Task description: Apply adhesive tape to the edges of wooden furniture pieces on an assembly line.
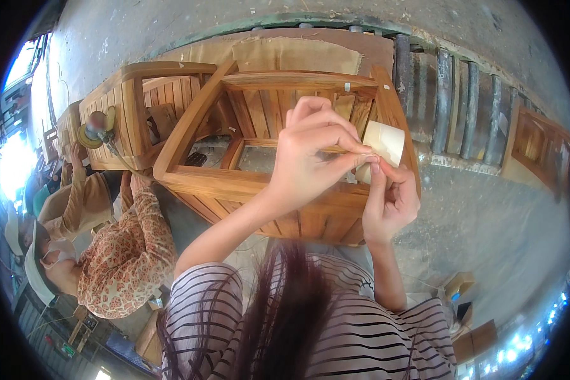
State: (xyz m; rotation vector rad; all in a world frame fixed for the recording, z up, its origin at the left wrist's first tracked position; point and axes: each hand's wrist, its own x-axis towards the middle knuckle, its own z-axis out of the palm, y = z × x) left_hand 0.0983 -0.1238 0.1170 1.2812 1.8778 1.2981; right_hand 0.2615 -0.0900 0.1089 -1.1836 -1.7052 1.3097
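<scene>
A cream-coloured roll of tape (389,140) is tilted above the right end of a slatted wooden furniture frame (266,183). My right hand (391,204) is closed at the roll's lower edge, with its thumb and fingertips pressed together. Reaching across from the left, my left hand (320,149) pinches thumb and forefinger at the same spot, where the fingertips of both hands meet. Whatever lies between those fingertips is too small to make out. Small pale stickers (347,87) show on the frame's top rails.
More slatted wooden pieces (111,107) stand on the left. Two people work there, one in a patterned top (125,266), beside a round-headed tool (97,126). Metal rollers (442,101) run along the back right, with another wooden piece (538,149) at their end.
</scene>
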